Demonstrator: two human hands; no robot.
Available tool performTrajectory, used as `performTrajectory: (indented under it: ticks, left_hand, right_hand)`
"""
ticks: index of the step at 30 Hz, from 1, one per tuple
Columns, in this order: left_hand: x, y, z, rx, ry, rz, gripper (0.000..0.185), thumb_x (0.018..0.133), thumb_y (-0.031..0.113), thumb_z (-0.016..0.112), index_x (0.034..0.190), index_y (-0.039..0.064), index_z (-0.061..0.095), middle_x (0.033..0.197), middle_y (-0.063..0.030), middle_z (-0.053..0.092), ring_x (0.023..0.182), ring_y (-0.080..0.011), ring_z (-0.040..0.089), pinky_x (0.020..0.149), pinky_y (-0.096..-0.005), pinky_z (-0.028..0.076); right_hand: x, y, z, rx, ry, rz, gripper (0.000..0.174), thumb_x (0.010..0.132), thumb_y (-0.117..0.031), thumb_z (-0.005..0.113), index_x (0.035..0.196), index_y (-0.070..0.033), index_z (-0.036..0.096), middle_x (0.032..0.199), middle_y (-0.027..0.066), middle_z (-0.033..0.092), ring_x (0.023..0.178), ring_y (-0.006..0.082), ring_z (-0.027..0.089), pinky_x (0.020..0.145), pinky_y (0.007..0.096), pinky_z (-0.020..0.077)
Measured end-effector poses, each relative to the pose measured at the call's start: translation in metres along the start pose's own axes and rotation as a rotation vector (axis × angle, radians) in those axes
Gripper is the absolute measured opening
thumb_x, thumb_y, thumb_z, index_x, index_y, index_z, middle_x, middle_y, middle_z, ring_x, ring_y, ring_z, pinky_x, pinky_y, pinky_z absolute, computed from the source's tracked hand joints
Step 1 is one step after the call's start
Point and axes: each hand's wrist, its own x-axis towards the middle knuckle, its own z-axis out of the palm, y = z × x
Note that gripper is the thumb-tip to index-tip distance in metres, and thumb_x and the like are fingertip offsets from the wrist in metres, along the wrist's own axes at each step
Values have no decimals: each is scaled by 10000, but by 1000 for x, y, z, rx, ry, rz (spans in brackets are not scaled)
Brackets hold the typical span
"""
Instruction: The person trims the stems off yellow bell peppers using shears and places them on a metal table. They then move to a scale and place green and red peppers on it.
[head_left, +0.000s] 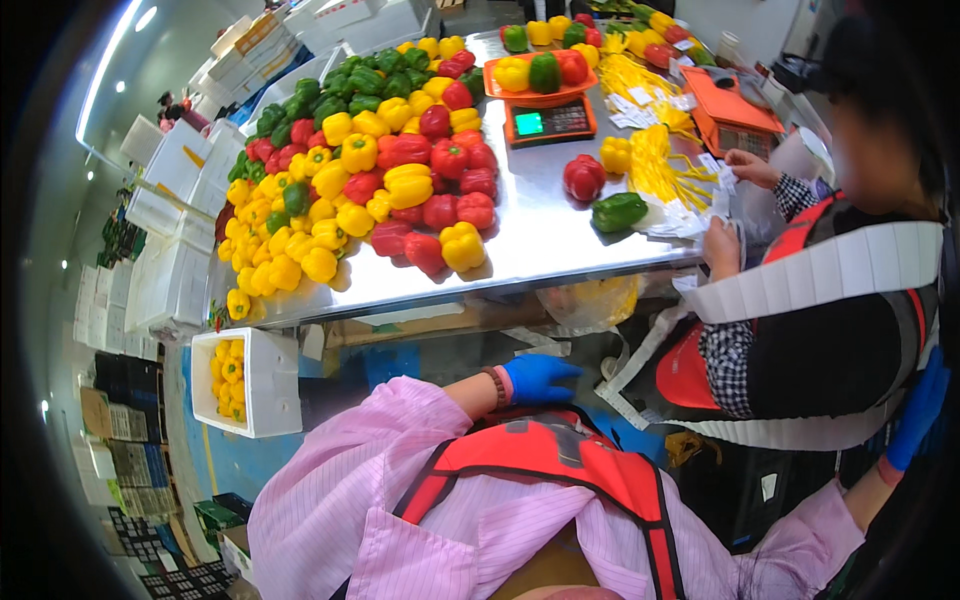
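My left hand (536, 380), in a blue glove, is in front of my waist below the table's edge, fingers extended and holding nothing visible. At the far right my right hand (927, 397), also gloved, lies flat beside a co-worker's back; whether it touches is unclear. Beyond my left hand, a metal table (536, 247) bears a large heap of yellow (409, 186), red (450, 159) and green bell peppers (367, 79). An orange digital scale (550, 120) carries a yellow, a green and a red pepper. Near it lie a red pepper (584, 178), a green pepper (619, 212) and yellow ties (660, 161) with white tags.
The co-worker (832, 330) at the right, draped with a white label strip (817, 274), handles tags. A white foam box (281, 382) of yellow peppers stands left below the table. Foam boxes (169, 172) are stacked at the left. A second orange scale (731, 112) is at the back right.
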Motion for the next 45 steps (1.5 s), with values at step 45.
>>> performTrajectory:
  ticks: [45]
  left_hand:
    - [-373,-462,-207,2663,-2349,-883,759,992,526,441,1554,48,263,1623,-121,290,1479,-274,300,1234,-449,200]
  right_hand:
    - [-180,-350,360,2133,212,1101,584,1074,-405,331,1498,-9,398,1586,152,371,1457,322,351,1198,452,277]
